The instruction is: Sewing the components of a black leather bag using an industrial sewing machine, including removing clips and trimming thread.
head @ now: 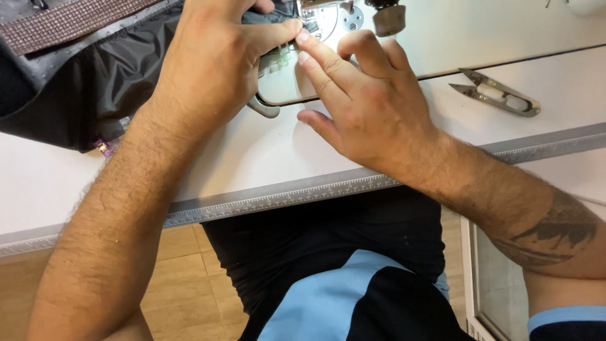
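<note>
- The left hand [211, 60] lies flat on the dark fabric [95, 82], fingers pressed together and stretched toward the needle area, the thumb tip meeting the fabric edge just by the presser foot [309, 24]
- The right hand [366, 101] comes in from the other side, index and middle fingers laid side by side with their tips against the same fabric edge, touching the left thumb; its remaining fingers are curled loosely and the thumb rests on the white table [265, 151]
- Neither hand closes around anything: both press down on the cloth rather than pinch it
- Directly under the fingertips sits the pale metal plate [284, 85] of the sewing machine, rounded at its near corner, with the fabric edge lying on it
- Away from the grip on the left-hand side, the dark fabric bunches into a heap, with a brown woven strap [69, 22] running along its far edge and a small purple clip [103, 147] at its near corner
- Out beyond the right hand, well apart from it, a pair of metal thread snips [499, 95] lies on the table
- Nearest the person, a grey ruled strip [284, 196] runs along the table edge, and below it show dark trousers and a light blue shirt
</note>
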